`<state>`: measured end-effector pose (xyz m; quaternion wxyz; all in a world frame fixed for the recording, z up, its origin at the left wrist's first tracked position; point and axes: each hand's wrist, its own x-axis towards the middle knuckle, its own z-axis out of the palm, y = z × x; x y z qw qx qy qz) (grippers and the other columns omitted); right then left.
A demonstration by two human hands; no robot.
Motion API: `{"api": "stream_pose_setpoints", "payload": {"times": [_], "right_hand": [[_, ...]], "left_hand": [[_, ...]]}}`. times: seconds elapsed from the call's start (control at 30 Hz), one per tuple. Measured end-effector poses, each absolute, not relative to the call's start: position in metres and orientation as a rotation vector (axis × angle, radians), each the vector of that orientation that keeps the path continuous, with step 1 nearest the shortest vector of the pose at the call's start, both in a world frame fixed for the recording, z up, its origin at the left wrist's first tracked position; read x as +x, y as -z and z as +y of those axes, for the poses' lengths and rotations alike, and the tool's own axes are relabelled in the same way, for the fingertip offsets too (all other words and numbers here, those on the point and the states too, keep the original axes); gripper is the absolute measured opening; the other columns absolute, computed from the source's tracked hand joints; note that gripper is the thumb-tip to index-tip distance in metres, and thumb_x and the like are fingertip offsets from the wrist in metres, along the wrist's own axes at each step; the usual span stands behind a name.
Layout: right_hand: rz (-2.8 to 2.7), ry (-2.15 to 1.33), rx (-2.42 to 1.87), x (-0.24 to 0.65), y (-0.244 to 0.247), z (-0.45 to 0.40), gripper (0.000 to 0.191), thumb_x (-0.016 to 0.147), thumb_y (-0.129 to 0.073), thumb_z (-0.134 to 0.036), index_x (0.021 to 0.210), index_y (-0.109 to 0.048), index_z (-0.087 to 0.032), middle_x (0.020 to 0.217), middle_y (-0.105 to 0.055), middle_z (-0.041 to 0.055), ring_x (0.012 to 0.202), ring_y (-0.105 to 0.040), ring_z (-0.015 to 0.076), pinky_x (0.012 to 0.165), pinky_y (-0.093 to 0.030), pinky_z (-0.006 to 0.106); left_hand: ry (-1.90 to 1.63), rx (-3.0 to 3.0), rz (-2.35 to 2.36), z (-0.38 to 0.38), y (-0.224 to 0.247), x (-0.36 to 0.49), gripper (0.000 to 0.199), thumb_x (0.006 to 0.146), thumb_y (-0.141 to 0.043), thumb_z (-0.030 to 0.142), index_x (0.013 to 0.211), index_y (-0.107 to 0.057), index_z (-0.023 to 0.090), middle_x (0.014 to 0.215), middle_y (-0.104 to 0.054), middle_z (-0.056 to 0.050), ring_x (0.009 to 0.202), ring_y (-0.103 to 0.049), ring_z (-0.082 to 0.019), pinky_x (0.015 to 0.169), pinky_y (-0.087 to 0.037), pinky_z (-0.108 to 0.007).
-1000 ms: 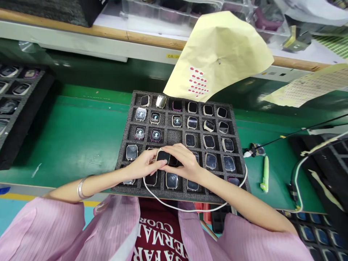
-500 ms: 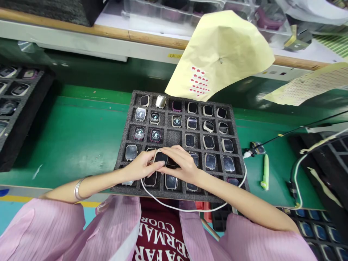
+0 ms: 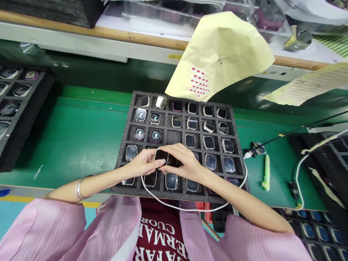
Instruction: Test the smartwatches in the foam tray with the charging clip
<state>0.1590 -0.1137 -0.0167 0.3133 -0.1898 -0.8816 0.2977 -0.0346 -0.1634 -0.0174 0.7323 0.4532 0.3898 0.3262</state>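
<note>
Hardly shifted, left hand [image 3: 143, 163] and right hand [image 3: 186, 161] together clasp a dark-screened watch [image 3: 161, 155] over the foam tray [image 3: 174, 136]; one second-row watch [image 3: 176, 121] has dimmed. Four lit watches [image 3: 155, 118] remain; handling appears unfinished.

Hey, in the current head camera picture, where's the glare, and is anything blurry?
Head view: a bright reflection whitens one watch in the foam tray's far row; head view, top edge: the clear plastic bin looks soft, while the held watch appears dark.
</note>
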Motion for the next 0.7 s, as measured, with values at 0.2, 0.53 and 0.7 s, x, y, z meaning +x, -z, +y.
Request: {"api": "stream_pose_setpoints", "payload": {"times": [0.2,0.53,0.7], "right_hand": [[-2.236,-0.878,-0.627,0.156,0.014,-0.118,0.045,0.083,-0.071,-0.033,0.122,-0.057,-0.015,0.109,-0.066,0.0137,0.098,-0.064,0.0251,0.084,-0.053,0.042],[-1.736,-1.806,-0.674,0.156,0.006,-0.103,0.029,0.087,-0.066,-0.032,0.113,-0.069,-0.020,0.092,-0.059,0.0051,0.076,-0.057,0.0142,0.070,-0.050,0.028],[-1.553,-1.952,-0.629,0.151,0.010,-0.108,0.025,0.082,-0.072,-0.026,0.107,-0.072,-0.022,0.092,-0.058,0.0040,0.075,-0.058,0.0122,0.066,-0.049,0.024]], "left_hand": [[-0.668,1.025,0.814,-0.163,0.016,-0.038,0.034,0.088,-0.054,0.044,0.085,-0.055,0.010,0.068,-0.068,-0.008,0.030,-0.033,-0.002,0.030,-0.017,-0.015],[-0.668,0.708,0.589,-0.160,0.019,-0.037,0.037,0.090,-0.052,0.044,0.087,-0.058,0.008,0.081,-0.072,-0.017,0.027,-0.032,-0.001,0.026,-0.015,-0.015],[-0.660,0.700,0.479,-0.162,0.022,-0.040,0.032,0.092,-0.052,0.041,0.088,-0.057,0.009,0.084,-0.072,-0.018,0.029,-0.032,0.000,0.026,-0.016,-0.014]]}}
